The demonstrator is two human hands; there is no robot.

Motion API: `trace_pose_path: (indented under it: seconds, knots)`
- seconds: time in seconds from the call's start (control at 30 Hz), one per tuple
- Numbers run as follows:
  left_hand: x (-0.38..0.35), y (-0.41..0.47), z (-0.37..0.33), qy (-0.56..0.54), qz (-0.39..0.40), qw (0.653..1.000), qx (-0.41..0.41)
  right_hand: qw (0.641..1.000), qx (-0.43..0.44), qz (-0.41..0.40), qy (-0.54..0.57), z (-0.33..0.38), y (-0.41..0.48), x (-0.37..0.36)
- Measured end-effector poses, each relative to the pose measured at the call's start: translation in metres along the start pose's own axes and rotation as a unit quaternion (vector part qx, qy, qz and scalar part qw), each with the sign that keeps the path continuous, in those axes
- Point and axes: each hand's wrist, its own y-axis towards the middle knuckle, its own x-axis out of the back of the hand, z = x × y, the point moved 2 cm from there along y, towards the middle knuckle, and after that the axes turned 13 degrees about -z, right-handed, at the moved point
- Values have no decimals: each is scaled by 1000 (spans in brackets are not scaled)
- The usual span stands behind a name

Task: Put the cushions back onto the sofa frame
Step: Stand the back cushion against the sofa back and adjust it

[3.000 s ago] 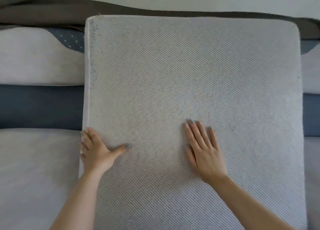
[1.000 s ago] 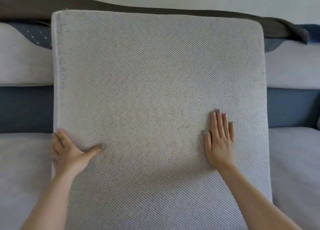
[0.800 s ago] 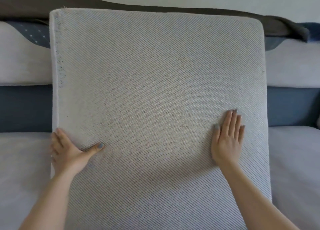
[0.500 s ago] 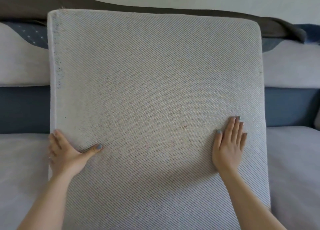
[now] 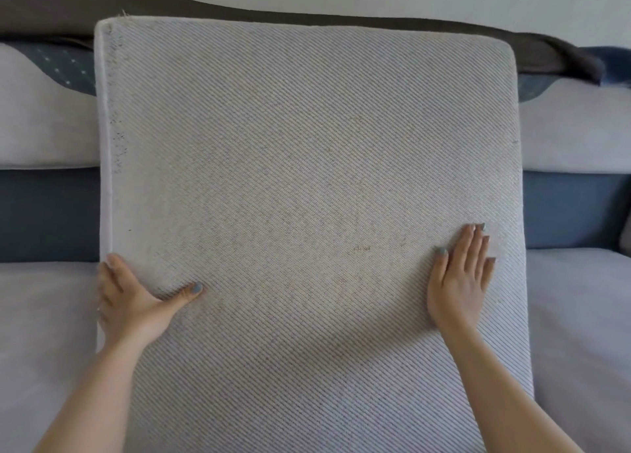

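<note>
The left grip (image 5: 136, 309) clasped the left edge of the cushion (image 5: 307, 162), thumb on its face, while the right grip (image 5: 459, 282), flat and holding nothing, had slid outward toward the right edge, apparently squaring it over the sofa frame (image 5: 47, 210) between two seat cushions (image 5: 44, 333).

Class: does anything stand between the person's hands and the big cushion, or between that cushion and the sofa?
Nothing visible does. The left hand grips the cushion at its left edge, and the right hand lies flat on it. What lies under it on the sofa is hidden.
</note>
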Motion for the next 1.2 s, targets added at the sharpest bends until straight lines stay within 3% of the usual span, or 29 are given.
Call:
trace_pose_path:
  seconds: [0.13,0.23,0.33,0.47,0.6,0.73,1.2]
  knots:
    - [0,-2,-2,-6,1,1000,-1,997,-65,-48,-11,-11,-2,4]
    - [2,-3,-2,-8,-4,1000,-1,997,-76,-16,-10,-18,-1,2]
    - [2,-2,-3,-13,7,1000,0,995,-83,-51,3,-17,9,9]
    - [2,-1,-3,-4,-4,1000,-4,996,-84,17,-1,-15,19,4]
    - [3,-3,-4,-8,5,1000,1,993,-117,-19,-3,-23,17,5]
    - [3,-3,-4,-7,7,1000,-2,991,-132,10,6,-30,19,4]
    - [0,-1,-1,1,1,1000,-1,979,-198,-33,32,-49,12,7]
